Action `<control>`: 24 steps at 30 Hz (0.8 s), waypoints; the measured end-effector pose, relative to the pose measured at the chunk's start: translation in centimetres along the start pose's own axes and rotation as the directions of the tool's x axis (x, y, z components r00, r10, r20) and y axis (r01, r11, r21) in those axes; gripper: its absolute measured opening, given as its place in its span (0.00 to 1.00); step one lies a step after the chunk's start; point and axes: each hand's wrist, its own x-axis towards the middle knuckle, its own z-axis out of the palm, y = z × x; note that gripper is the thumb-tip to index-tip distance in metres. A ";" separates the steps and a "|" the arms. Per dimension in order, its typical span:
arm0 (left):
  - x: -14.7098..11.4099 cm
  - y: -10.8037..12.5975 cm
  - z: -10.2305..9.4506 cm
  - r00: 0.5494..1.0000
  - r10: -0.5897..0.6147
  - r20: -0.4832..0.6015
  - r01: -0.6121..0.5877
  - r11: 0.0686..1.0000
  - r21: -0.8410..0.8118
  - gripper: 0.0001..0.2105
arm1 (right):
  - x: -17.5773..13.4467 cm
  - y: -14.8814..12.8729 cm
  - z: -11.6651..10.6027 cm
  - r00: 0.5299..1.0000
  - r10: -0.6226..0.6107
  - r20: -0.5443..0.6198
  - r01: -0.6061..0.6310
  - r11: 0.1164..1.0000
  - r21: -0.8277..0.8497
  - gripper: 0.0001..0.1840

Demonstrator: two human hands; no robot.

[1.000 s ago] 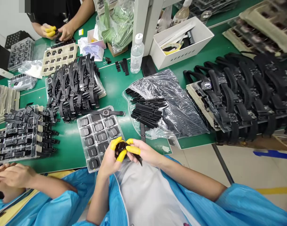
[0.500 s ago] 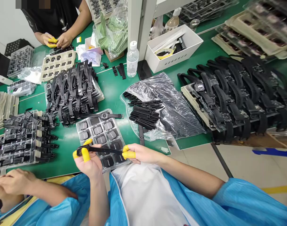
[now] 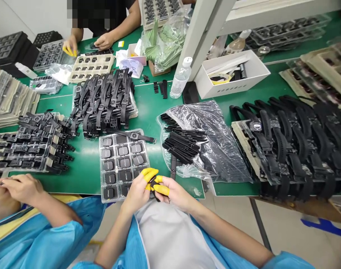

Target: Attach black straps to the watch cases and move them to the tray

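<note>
My left hand and my right hand meet in front of my chest, just off the near edge of the tray. Yellow finger cots cover several of their fingertips. Both hands are closed on a black watch, mostly hidden by the fingers. Beside them lies a clear plastic tray holding rows of black square pieces. Across the tray's far edge rests another black watch with its strap stretched out. Right of the tray, thin black sleeves spill from a clear plastic bag.
Trays piled with black watches stand behind, at left and at right. A water bottle, a phone and a white box stand farther back. A co-worker's hands are at left; another person sits opposite.
My hands have come together from holding the watch stretched out between them. The view has shifted, so the table's things appear moved. The opposite person's hands have moved apart.
</note>
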 end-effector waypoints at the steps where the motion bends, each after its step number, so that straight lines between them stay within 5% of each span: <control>1: 0.0 0.1 -0.2 1.000 0.010 0.015 -0.010 1.000 -0.001 0.28 | 0.0 0.2 -0.1 1.000 0.012 -0.003 -0.012 1.000 0.016 0.21; 9: -0.5 0.2 -0.2 0.999 0.014 -0.044 -0.013 1.000 0.023 0.25 | 0.4 1.2 0.4 0.997 0.006 -0.082 0.011 0.977 0.214 0.18; 16: -0.7 1.2 -1.3 0.993 -0.024 0.117 0.027 0.999 -0.022 0.26 | 0.3 1.0 0.5 0.996 0.034 -0.083 -0.005 0.942 0.336 0.20; 24: -0.6 1.9 -2.3 0.982 -0.001 0.188 -0.057 0.952 0.302 0.24 | 0.2 1.3 0.6 0.992 0.110 -0.061 -0.088 0.952 0.293 0.22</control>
